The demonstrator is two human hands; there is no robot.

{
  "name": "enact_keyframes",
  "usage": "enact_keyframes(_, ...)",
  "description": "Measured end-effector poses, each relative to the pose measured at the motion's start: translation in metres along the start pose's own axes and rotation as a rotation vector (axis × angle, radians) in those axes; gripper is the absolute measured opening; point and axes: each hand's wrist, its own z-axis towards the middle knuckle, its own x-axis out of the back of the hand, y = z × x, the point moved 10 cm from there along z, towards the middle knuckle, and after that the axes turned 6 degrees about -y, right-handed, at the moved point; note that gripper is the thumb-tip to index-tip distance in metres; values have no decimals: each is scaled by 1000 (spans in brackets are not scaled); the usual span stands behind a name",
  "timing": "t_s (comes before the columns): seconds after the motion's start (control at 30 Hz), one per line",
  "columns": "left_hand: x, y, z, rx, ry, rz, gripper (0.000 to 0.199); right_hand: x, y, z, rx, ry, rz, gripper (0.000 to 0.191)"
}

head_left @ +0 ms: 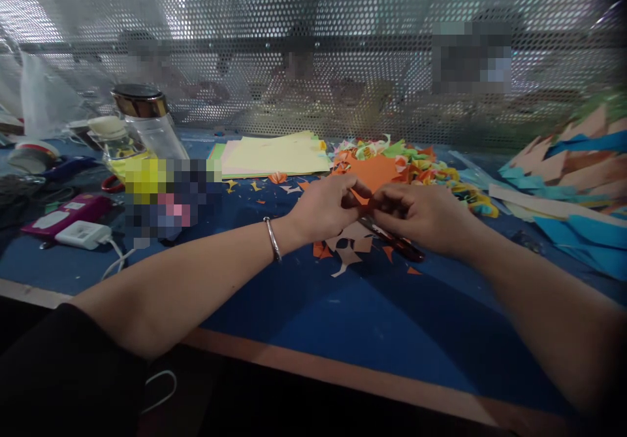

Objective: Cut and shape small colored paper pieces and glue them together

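Note:
Between my two hands, at the middle of the view, is an orange paper [375, 174]. My left hand [327, 207], with a silver bangle at the wrist, pinches its lower edge. The fingers of my right hand [424, 215] are closed on the same edge from the other side, and the fingertips of both hands nearly meet. Under my right hand lies a dark red-handled tool [404, 249], partly hidden. Pale and orange paper scraps [349, 254] are scattered below the hands on the blue table [313, 313].
A stack of pale yellow sheets [274, 155] lies behind my left hand, beside a heap of colourful cuttings [431, 169]. Folded blue and peach papers [578, 195] are at the right. Bottles [157, 123], a purple box [68, 215] and a white charger [84, 234] stand left. Perforated metal [304, 97] rises behind.

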Motion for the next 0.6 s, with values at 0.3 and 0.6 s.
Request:
enact_keyframes(0.3,-4,-30,1,244,94,-646,12,19,10,-7,-77,173,-25,14)
enact_keyframes(0.6,-9,-43,-5,462,161,-940,25,9,-12,-5,22,103,-32,20)
